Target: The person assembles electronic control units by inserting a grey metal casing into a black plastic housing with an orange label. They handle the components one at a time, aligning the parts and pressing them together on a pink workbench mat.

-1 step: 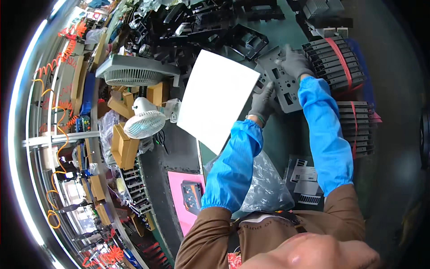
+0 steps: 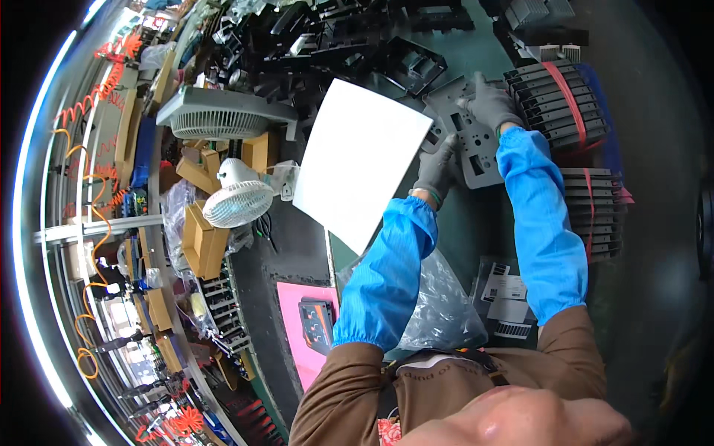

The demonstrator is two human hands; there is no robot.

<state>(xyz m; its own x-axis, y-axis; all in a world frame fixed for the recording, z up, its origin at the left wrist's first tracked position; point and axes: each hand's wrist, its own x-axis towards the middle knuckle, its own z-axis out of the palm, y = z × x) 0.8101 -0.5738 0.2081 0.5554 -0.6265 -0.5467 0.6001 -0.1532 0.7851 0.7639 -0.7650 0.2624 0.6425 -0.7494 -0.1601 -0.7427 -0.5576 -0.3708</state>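
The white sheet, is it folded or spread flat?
Spread flat: the white sheet shows one smooth face, with no crease.

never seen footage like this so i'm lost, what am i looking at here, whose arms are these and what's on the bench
This is one picture from a wide fisheye camera worn on a person's head, looking down, so straight edges bend near the rim. The two arms in blue sleeve covers are the wearer's own. The gloved left hand and right hand both grip a flat grey plate with cut-out holes. Beside it a white sheet stands at a tilt. On the green bench lie black plastic parts, bundles of black pieces tied with red bands, a clear plastic bag, a pink sheet and two small fans.
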